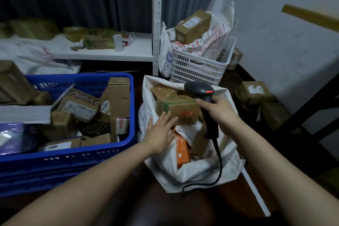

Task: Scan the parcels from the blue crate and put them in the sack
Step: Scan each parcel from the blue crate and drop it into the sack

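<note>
Head cam, single view.

**Sack** point(183, 172): white, mouth open, on floor centre-right, just right of blue crate point(73, 158). Several parcels inside.

**Top parcel** point(176, 106): brown carton w/ green print, lies at far side of sack mouth on top of the others. Red patch on its near face; cannot tell if print or scan light. Orange parcel point(181, 150) lower down, near side of sack, partly under a white mailer.

**Left grip** point(159, 134): released, fingers straight and spread, palm down over near-left part of sack mouth. Fingertips reach the lower-left edge of top parcel; contact vs. just above: cannot tell. Holds nothing.

**Right grip** point(218, 110): clenched round handle of black scanner point(199, 89), to the right of the top parcel and touching or nearly touching its right end. Scanner head is above the grip, facing left, red lamp lit on top. Cable point(219, 161) hangs from the handle base, loops down over sack's near rim.

**Blue crate**: left, holds many cartons in a loose jumble, labels showing on a few.

**Surroundings**: white crate point(198, 66) far of sack, w/ printed bag and a long carton point(192, 25) on top. White shelf point(110, 51) far left w/ blurred boxes. More cartons point(255, 91) on floor at right by wall.
</note>
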